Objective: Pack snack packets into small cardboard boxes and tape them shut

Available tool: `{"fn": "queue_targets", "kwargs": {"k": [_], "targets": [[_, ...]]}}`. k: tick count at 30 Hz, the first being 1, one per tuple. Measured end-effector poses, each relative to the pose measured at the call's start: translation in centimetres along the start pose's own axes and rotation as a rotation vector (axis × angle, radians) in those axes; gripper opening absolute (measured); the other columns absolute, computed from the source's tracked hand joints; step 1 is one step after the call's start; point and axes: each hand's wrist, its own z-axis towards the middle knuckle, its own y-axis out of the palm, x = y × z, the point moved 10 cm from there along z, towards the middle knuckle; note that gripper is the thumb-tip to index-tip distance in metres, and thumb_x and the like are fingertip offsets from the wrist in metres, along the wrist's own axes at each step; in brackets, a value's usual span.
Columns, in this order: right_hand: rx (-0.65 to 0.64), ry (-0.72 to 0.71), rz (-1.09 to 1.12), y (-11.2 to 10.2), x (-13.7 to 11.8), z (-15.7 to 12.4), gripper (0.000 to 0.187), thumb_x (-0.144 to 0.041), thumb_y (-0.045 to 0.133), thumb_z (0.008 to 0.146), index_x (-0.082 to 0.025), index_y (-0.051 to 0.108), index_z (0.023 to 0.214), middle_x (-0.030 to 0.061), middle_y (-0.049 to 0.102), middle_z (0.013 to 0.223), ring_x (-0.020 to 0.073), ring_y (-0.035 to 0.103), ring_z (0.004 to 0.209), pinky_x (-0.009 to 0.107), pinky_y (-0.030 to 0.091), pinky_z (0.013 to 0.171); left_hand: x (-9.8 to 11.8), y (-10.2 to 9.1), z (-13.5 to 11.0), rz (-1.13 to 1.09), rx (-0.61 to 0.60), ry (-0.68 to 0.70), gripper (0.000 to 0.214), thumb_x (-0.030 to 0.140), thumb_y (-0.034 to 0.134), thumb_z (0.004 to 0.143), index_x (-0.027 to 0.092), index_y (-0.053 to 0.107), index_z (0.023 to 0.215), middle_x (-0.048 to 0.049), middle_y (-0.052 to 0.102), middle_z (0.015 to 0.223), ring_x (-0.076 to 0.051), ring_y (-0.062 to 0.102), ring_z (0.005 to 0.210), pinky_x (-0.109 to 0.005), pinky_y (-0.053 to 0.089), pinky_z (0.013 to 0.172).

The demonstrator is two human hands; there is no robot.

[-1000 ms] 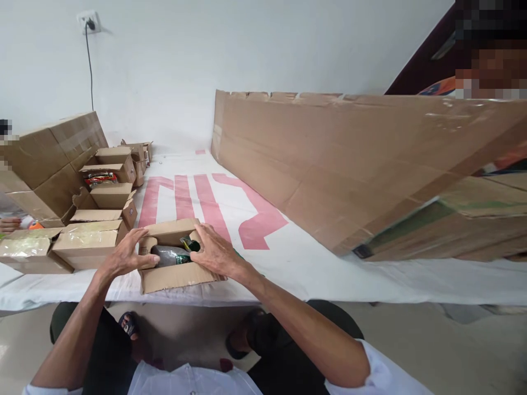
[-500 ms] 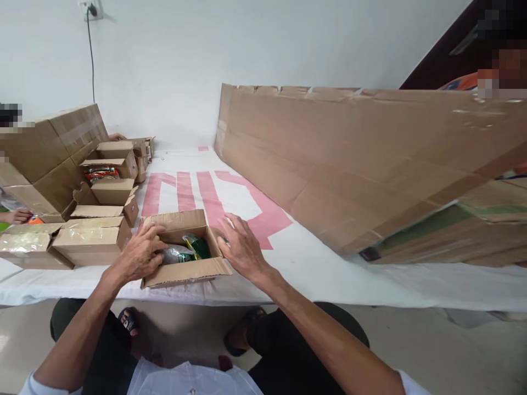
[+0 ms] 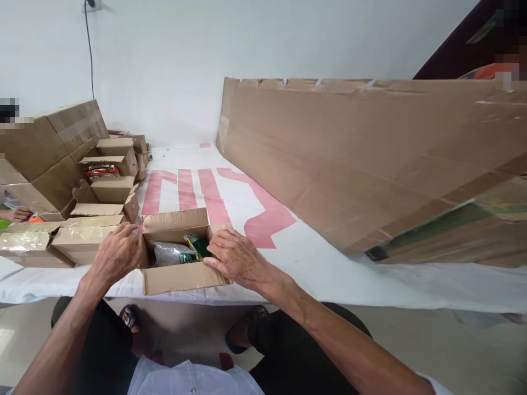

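Note:
A small open cardboard box (image 3: 181, 277) sits at the near edge of the white table (image 3: 313, 269). Inside it lie a grey packet (image 3: 168, 253) and a green packet (image 3: 198, 245). My left hand (image 3: 117, 253) rests against the box's left side, fingers curled over the left flap. My right hand (image 3: 235, 258) lies on the right flap, fingers stretched flat and pressing it toward the opening. Neither hand holds anything loose.
Several small cardboard boxes (image 3: 88, 233) stand in a row at the left, some open, with a large carton (image 3: 45, 148) behind them. A long flattened cardboard sheet (image 3: 362, 159) leans across the right. Another person's hand (image 3: 17, 214) shows at far left; one person stands at far right.
My right hand has come back from the table beside the box onto its right flap. My left hand has shifted from inside the box edge to its outer left side.

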Motion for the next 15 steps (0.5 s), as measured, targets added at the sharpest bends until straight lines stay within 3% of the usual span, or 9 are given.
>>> {"fn": "queue_targets", "kwargs": {"k": [3, 7, 10, 15], "targets": [[-0.021, -0.008, 0.014, 1.0, -0.9, -0.8, 0.023, -0.037, 0.078, 0.098, -0.02, 0.073, 0.084, 0.0076, 0.072, 0.088, 0.0268, 0.064, 0.09, 0.042, 0.051, 0.091, 0.2, 2.4, -0.8, -0.143, -0.022, 0.013, 0.028, 0.037, 0.06, 0.101, 0.022, 0.073, 0.12, -0.0144, 0.07, 0.142, -0.036, 0.059, 0.142, -0.057, 0.043, 0.125], [0.046, -0.018, 0.005, 1.7, -1.6, -2.2, 0.024, -0.041, 0.081, 0.096, -0.02, 0.072, 0.09, 0.0088, 0.073, 0.093, 0.0293, 0.065, 0.097, 0.045, 0.051, 0.098, -0.3, 4.1, -2.2, -0.336, 0.039, -0.043, 0.084, 0.062, 0.074, 0.093, 0.026, 0.044, 0.163, -0.0181, 0.044, 0.169, -0.039, 0.041, 0.159, -0.06, 0.035, 0.131], [0.094, -0.036, 0.042, 1.5, -1.5, -3.0, 0.024, -0.042, 0.08, 0.096, -0.019, 0.073, 0.093, 0.0102, 0.074, 0.097, 0.0305, 0.066, 0.102, 0.047, 0.05, 0.103, -0.4, 4.4, -2.9, -0.44, 0.056, -0.047, 0.106, 0.07, 0.08, 0.085, 0.027, 0.032, 0.171, -0.0202, 0.032, 0.175, -0.042, 0.032, 0.163, -0.061, 0.033, 0.131], [0.039, 0.032, 0.135, 1.4, -0.1, -2.7, 0.031, -0.044, 0.069, 0.105, -0.021, 0.071, 0.084, 0.0077, 0.074, 0.088, 0.0273, 0.065, 0.092, 0.043, 0.051, 0.092, 0.2, 4.7, -3.0, -0.46, 0.065, -0.107, 0.114, 0.073, 0.084, 0.079, 0.033, 0.032, 0.172, -0.0181, 0.034, 0.173, -0.044, 0.033, 0.161, -0.064, 0.032, 0.131]]}}
